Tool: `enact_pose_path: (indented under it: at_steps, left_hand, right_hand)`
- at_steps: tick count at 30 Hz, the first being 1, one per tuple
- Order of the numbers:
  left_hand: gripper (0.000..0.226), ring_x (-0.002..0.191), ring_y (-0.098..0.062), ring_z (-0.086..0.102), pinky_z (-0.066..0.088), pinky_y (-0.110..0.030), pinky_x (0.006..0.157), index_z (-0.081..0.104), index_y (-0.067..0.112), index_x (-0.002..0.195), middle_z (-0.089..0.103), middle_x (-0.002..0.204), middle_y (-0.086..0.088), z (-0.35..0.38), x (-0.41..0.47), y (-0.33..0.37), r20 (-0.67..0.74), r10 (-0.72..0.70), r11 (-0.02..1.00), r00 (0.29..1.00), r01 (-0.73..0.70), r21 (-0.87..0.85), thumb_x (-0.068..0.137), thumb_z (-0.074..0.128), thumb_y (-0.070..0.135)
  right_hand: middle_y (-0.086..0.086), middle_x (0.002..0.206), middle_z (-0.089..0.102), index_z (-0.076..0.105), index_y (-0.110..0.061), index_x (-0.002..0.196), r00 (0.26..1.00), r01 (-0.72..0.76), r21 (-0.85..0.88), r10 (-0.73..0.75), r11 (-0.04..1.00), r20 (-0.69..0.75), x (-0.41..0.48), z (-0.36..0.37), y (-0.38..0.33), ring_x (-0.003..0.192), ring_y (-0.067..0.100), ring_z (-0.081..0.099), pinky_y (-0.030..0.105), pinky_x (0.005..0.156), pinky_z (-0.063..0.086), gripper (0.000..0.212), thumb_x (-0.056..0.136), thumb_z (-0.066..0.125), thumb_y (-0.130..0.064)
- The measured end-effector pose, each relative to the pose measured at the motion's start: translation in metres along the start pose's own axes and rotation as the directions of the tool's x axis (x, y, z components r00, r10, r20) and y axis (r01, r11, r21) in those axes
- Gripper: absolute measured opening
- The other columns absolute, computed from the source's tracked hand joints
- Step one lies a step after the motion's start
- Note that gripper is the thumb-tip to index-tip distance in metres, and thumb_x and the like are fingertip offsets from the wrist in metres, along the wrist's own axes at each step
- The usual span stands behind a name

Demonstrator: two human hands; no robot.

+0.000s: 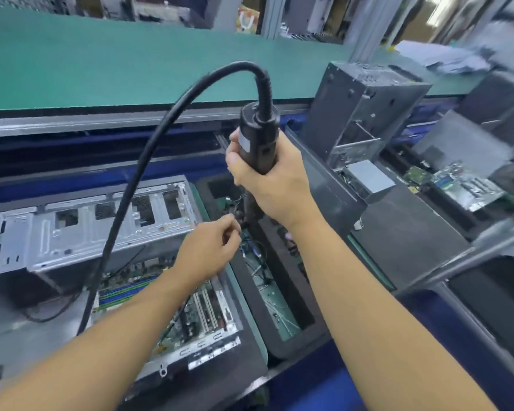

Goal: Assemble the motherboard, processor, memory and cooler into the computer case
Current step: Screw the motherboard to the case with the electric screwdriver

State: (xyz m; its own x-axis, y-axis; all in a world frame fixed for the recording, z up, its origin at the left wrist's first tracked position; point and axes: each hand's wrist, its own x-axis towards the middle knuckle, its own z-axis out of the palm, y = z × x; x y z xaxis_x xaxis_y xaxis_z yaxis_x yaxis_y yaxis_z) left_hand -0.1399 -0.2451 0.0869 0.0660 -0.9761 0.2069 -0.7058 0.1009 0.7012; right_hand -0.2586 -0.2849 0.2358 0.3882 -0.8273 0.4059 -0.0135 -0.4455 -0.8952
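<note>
While the motherboard (172,304) lies in the case (80,232) below the left hand (211,247), that hand pinches something too small to tell. Just beyond, the right hand (267,179) is wrapped around an upright screwdriver (257,137), its cable (149,149) arcing leftward.

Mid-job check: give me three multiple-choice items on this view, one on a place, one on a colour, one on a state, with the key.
1. Where is the open computer case?
A. lower left
B. upper right
C. on the green shelf

2. What colour is the electric screwdriver?
A. yellow
B. black
C. white

3. What is the right hand doing?
A. lying flat
B. hanging open
C. gripping the screwdriver

Key: 1 A, the case lies at lower left with the motherboard in it. 2 B, body and cable are black. 3 C, its fingers wrap the barrel, while the left hand pinches something small.
</note>
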Motion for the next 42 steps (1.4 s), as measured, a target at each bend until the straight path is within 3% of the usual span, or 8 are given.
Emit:
enact_pose_path:
  at_steps: [5,11,17,21,26,31,37,42]
  left_hand:
    - [0.021,0.085,-0.013,0.058,0.045,-0.026,0.078,0.068,0.02,0.096,0.061,0.092,0.004,0.049,0.023,0.019,0.166,-0.001,0.999,0.986,-0.008,0.051,0.086,0.053,0.009]
    - [0.026,0.095,-0.016,0.059,0.039,-0.018,0.079,0.069,0.014,0.101,0.067,0.105,0.001,0.117,0.049,0.024,0.347,-0.264,0.954,0.9,0.19,0.233,0.087,0.05,0.002]
    - [0.035,0.097,-0.024,0.06,0.045,-0.027,0.082,0.067,0.012,0.102,0.065,0.111,-0.006,0.172,0.048,0.017,0.402,-0.491,0.844,0.773,0.308,0.439,0.084,0.045,-0.007]
    - [0.031,0.107,-0.023,0.05,0.033,-0.035,0.086,0.061,0.025,0.109,0.057,0.112,0.002,0.195,0.031,0.005,0.381,-0.44,0.609,0.814,-0.041,0.792,0.087,0.052,0.007]
    - [0.009,0.097,-0.017,0.046,0.023,-0.039,0.097,0.06,0.026,0.086,0.055,0.089,0.009,0.214,0.019,-0.012,0.517,-0.454,0.441,0.725,-0.321,0.838,0.089,0.054,0.02]
    - [0.014,0.08,-0.016,0.051,0.02,-0.037,0.106,0.058,0.026,0.086,0.056,0.076,0.009,0.245,0.024,-0.006,0.557,-0.538,0.491,0.632,-0.303,0.817,0.086,0.053,0.013]
    - [0.018,0.077,-0.018,0.05,0.026,-0.035,0.087,0.056,0.029,0.092,0.044,0.068,0.007,0.266,0.021,-0.008,0.469,-0.61,0.465,0.639,-0.19,0.865,0.081,0.054,0.014]
    - [0.02,0.075,-0.018,0.049,0.027,-0.033,0.083,0.056,0.028,0.09,0.056,0.076,0.009,0.273,0.021,-0.011,0.439,-0.613,0.447,0.657,-0.17,0.878,0.08,0.055,0.01]
  right_hand:
    - [0.017,0.081,0.062,0.06,-0.003,0.099,0.998,-0.045,-0.01,0.044,0.999,-0.051,-0.013,-0.052,0.04,0.07,0.034,0.057,0.047,0.069,0.053,0.026,0.084,0.069,-0.022]
    - [0.015,0.087,0.064,0.06,-0.005,0.097,0.992,-0.117,0.035,0.118,0.993,-0.035,-0.02,-0.1,0.092,0.079,0.033,0.059,0.035,0.073,0.053,0.027,0.082,0.071,-0.024]
    - [0.023,0.085,0.064,0.057,-0.005,0.098,0.982,-0.183,0.131,0.174,0.974,0.077,-0.024,-0.126,0.132,0.083,0.045,0.063,0.058,0.078,0.052,0.026,0.083,0.071,-0.022]
    - [0.016,0.082,0.063,0.06,0.002,0.097,0.981,-0.187,0.167,0.175,0.968,0.084,-0.025,-0.131,0.143,0.078,0.037,0.06,0.046,0.076,0.055,0.024,0.084,0.072,-0.014]
    - [0.01,0.08,0.063,0.061,-0.001,0.097,0.975,-0.213,0.215,0.195,0.953,0.103,-0.025,-0.133,0.152,0.076,0.032,0.06,0.044,0.074,0.056,0.024,0.083,0.072,-0.016]
    - [0.013,0.08,0.062,0.06,-0.002,0.099,0.966,-0.257,0.255,0.236,0.932,0.111,-0.026,-0.134,0.163,0.072,0.03,0.059,0.05,0.072,0.057,0.023,0.084,0.071,-0.015]
    - [0.007,0.075,0.062,0.061,-0.008,0.098,0.958,-0.284,0.247,0.266,0.926,0.107,-0.026,-0.14,0.175,0.067,0.022,0.059,0.047,0.072,0.056,0.02,0.084,0.071,-0.018]
    - [0.01,0.077,0.062,0.061,-0.01,0.097,0.953,-0.302,0.237,0.289,0.923,0.089,-0.027,-0.143,0.183,0.07,0.026,0.059,0.052,0.075,0.057,0.021,0.083,0.072,-0.021]
